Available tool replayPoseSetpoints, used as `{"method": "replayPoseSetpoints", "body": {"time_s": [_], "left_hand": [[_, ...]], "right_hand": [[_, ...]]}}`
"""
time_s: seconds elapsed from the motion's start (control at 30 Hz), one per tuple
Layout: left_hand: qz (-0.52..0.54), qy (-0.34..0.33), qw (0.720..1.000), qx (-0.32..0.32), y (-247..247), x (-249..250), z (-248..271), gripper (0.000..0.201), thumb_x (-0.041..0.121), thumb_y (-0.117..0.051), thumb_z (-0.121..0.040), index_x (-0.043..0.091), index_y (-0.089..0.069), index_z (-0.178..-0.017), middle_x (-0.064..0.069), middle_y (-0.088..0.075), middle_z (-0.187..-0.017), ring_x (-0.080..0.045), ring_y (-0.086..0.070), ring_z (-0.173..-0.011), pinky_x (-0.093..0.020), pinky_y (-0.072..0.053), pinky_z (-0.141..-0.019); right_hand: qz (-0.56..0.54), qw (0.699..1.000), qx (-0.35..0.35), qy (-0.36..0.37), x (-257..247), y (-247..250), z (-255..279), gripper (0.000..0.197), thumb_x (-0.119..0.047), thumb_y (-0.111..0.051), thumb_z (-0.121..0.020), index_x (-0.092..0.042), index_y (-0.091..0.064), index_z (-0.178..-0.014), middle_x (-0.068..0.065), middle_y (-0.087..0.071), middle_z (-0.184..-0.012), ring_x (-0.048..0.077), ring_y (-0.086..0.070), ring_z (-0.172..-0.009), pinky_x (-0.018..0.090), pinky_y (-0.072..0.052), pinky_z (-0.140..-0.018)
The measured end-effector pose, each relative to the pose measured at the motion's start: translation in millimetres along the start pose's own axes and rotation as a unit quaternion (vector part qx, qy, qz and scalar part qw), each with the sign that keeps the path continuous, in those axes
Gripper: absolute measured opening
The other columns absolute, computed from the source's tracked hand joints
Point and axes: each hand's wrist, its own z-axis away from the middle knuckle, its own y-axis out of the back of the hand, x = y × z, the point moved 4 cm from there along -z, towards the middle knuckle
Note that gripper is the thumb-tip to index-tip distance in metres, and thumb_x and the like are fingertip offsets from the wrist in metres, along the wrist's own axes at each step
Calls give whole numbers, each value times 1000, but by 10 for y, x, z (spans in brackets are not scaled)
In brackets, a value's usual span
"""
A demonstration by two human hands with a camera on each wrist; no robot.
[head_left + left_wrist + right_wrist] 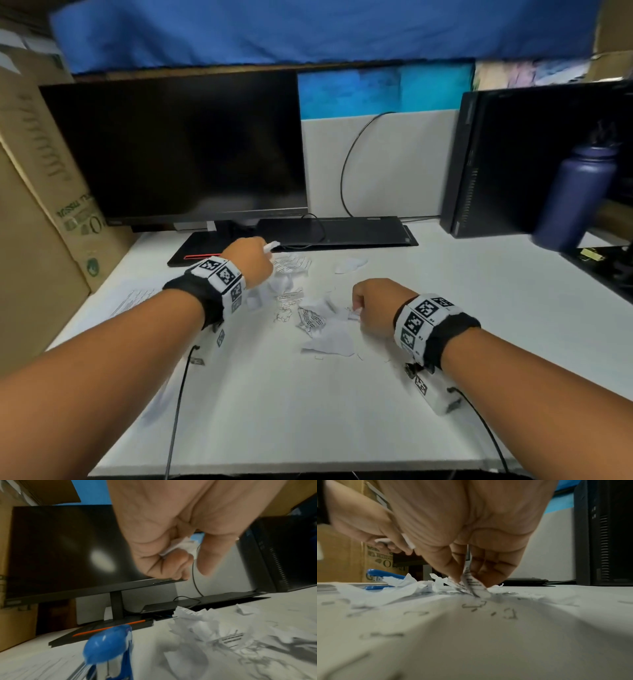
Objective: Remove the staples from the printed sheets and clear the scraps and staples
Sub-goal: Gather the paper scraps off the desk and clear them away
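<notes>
Torn printed paper scraps [308,315] lie in a loose heap mid-desk. My left hand [251,262] hovers over the far side of the heap, its fingers curled round crumpled white scraps [178,546] that poke out past the knuckles. My right hand [371,306] is low at the heap's right edge and pinches a printed scrap [471,584] against the desk. Several loose staples [489,610] are scattered on the white desk [308,411] near it. A blue stapler [109,651] sits under my left wrist, hidden in the head view. Printed sheets [133,301] lie at the left.
A black monitor [178,147] and its base stand behind the heap, with a flat black device [335,231] and cable beside it. A black computer tower [534,157] and a dark blue bottle [579,195] stand at the right. Cardboard boxes [41,192] line the left edge.
</notes>
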Motion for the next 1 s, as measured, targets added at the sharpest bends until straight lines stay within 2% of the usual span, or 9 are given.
{"method": "replayPoseSetpoints", "body": {"time_s": [0.13, 0.27, 0.37, 0.43, 0.53, 0.6, 0.67, 0.77, 1.0], "left_hand": [[-67, 76, 990, -95, -187, -4, -67, 32, 35, -66, -85, 6, -61, -96, -4, -60, -82, -22, -62, -81, -29, -50, -69], [-66, 96, 988, -99, -297, 42, -39, 30, 37, -62, -88, 7, -62, -91, -4, -59, -73, -24, -61, -77, -28, -51, -73], [-34, 116, 985, -124, -398, 11, -42, 41, 45, -53, -90, 7, -65, -91, -10, -69, -90, -26, -66, -85, -33, -52, -89], [-34, 122, 984, -122, -416, -18, -39, 50, 49, -55, -87, 4, -64, -105, -13, -67, -102, -30, -67, -99, -40, -50, -98], [-60, 99, 988, -104, -336, -41, -27, 52, 42, -60, -80, -1, -63, -110, -12, -64, -96, -29, -65, -93, -35, -54, -82], [-63, 85, 992, -72, -205, -63, -13, 39, 36, -60, -78, 4, -65, -99, -6, -62, -81, -23, -62, -76, -29, -51, -65], [-44, 77, 995, -37, -78, -81, -16, 21, 29, -59, -82, 9, -64, -87, -5, -61, -75, -20, -59, -66, -25, -45, -56], [31, 53, 998, 1, 57, -59, 19, 26, 35, -54, -85, 11, -59, -76, -5, -59, -67, -21, -56, -59, -26, -42, -56], [118, -23, 992, -38, -152, 203, 159, 5, 9, -52, -89, 11, -56, -88, -9, -68, -76, -25, -69, -65, -38, -58, -68]], "right_hand": [[-56, 997, 58, -10, 85, 159, 34, 18, -9, -49, -85, -22, -58, -92, 2, -65, -102, 21, -61, -90, 33, -54, -82], [-231, 960, 156, -33, 347, 480, 101, 25, -6, -43, -86, -24, -58, -95, 4, -63, -82, 22, -61, -68, 29, -51, -58], [-343, 912, 209, -81, 675, 686, 97, 31, 0, -39, -84, -20, -63, -78, 4, -61, -69, 24, -59, -60, 27, -51, -54], [-311, 916, 230, -108, 885, 790, 110, 34, 0, -40, -86, -23, -56, -66, -1, -52, -61, 20, -50, -58, 22, -41, -51], [-120, 968, 164, -149, 1067, 849, 113, 26, 0, -42, -91, -13, -64, -85, 1, -63, -84, 22, -60, -78, 21, -45, -60], [-9, 987, 81, -137, 1077, 766, 112, 21, -2, -43, -92, -9, -57, -78, 7, -61, -89, 25, -58, -79, 23, -43, -60], [9, 993, 34, -109, 1072, 627, 102, 32, -26, -42, -99, -13, -49, -70, 8, -59, -85, 27, -59, -80, 26, -44, -67], [18, 994, -40, -104, 985, 425, 133, 47, -61, -52, -87, -16, -64, -83, 1, -66, -94, 19, -63, -88, 33, -51, -82], [53, 990, -69, -111, 861, 204, 80, 29, -28, -72, -81, -12, -70, -104, 3, -69, -111, 20, -65, -101, 30, -54, -85]]}}
